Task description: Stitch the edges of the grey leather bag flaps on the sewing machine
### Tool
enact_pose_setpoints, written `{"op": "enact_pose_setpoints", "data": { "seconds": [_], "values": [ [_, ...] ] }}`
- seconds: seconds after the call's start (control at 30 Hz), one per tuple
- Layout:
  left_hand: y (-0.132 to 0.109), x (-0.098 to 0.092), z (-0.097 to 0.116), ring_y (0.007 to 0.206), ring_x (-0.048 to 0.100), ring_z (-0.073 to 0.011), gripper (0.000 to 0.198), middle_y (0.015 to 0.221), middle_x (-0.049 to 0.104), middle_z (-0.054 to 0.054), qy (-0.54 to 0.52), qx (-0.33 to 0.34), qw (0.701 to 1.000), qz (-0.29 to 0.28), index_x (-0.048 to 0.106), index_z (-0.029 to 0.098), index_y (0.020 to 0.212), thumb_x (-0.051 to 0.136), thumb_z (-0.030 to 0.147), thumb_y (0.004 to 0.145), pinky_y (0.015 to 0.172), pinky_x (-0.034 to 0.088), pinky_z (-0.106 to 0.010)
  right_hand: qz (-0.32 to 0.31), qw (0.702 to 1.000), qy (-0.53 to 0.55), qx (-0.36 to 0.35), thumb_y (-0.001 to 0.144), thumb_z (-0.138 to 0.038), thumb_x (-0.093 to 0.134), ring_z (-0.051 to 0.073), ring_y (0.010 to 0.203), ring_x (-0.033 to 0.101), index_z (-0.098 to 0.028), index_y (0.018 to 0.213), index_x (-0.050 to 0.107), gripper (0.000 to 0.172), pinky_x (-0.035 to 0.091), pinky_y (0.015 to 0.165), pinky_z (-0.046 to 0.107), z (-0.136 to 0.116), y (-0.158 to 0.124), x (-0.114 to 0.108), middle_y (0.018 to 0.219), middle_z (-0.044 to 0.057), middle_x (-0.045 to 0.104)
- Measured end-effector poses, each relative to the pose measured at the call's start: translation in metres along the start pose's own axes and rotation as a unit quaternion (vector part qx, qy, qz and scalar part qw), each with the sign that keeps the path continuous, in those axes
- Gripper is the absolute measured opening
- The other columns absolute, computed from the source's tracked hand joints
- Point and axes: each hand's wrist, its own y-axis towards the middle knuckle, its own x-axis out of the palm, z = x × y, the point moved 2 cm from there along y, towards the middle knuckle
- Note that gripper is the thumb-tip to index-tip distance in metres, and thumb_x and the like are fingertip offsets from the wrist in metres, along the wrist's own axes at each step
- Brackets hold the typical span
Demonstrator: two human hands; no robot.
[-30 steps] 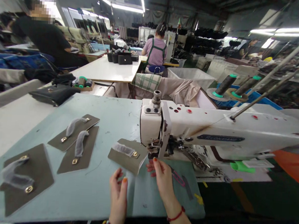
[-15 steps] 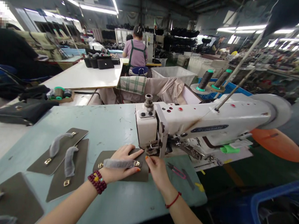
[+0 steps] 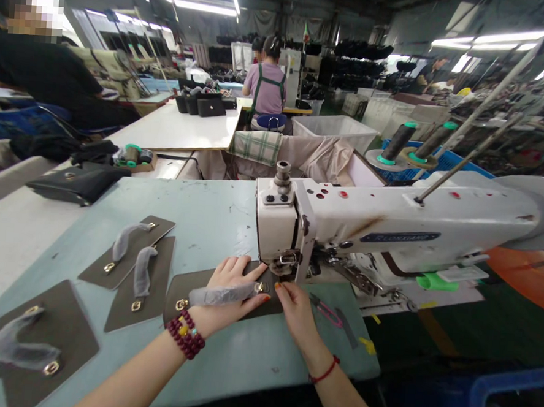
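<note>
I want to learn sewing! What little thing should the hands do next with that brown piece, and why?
Probably nudge the brown piece a touch further under the sewing machine's needle end. The left hand lies flat on the piece, across its wrapped strap, and the right hand pinches its edge just below the needle end, so the piece looks lined up but perhaps not fully seated.

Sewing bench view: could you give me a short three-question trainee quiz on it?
1. True or false: the left hand lies flat on the olive-brown leather panel with a wrapped strap at the white sewing machine.
2. Which wrist wears the thin red cord: A left, B right?
3. How many similar olive-brown panels lie apart on the pale blue table to the left?

Key: 1 true. 2 B; the right hand wears it, while the left wears dark red beads. 3 three.
</note>
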Motion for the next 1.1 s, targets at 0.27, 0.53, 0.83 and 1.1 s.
{"op": "enact_pose_setpoints", "data": {
  "seconds": [0.27,0.53,0.83,1.1],
  "values": [
    [0.001,0.004,0.001,0.097,0.047,-0.0294,0.048,0.105,0.05,-0.011,0.006,-0.004,1.0,0.007,0.053,0.024,0.124,0.049,0.052,0.086,0.087,0.04,-0.044,-0.064,0.997,0.051,0.018,0.093,-0.048,0.047,0.022,0.07,0.068,-0.014,0.085,0.066,0.04,0.049,0.059,0.026,0.025,-0.032,0.001,0.074,0.008,0.07],
    [0.01,0.002,-0.004,0.09,0.05,-0.0276,0.04,0.096,0.053,-0.009,0.01,0.0,1.0,0.006,0.06,0.023,0.112,0.047,0.052,0.087,0.082,0.041,-0.043,-0.054,0.994,0.087,0.03,0.09,-0.054,0.049,0.021,0.066,0.069,-0.015,0.081,0.066,0.044,0.051,0.062,0.028,0.022,-0.027,0.004,0.072,0.009,0.073],
    [0.024,-0.003,-0.016,0.086,0.055,-0.0239,0.038,0.094,0.059,-0.008,-0.035,-0.001,0.999,-0.017,0.064,0.021,0.082,0.042,0.051,0.089,0.081,0.044,-0.039,-0.046,0.988,0.137,0.051,0.085,-0.06,0.052,0.017,0.056,0.066,-0.015,0.071,0.063,0.049,0.053,0.058,0.025,0.013,-0.016,0.009,0.065,0.007,0.071],
    [0.038,-0.005,-0.034,0.095,0.062,-0.024,0.034,0.092,0.069,-0.005,-0.235,-0.092,0.965,-0.073,0.069,0.027,0.079,0.054,0.058,0.076,0.084,0.045,-0.03,-0.037,0.984,0.162,0.068,0.083,-0.064,0.052,0.014,0.051,0.063,-0.014,0.066,0.061,0.053,0.052,0.054,0.022,0.008,-0.006,0.015,0.06,0.005,0.068]
  ]
}}
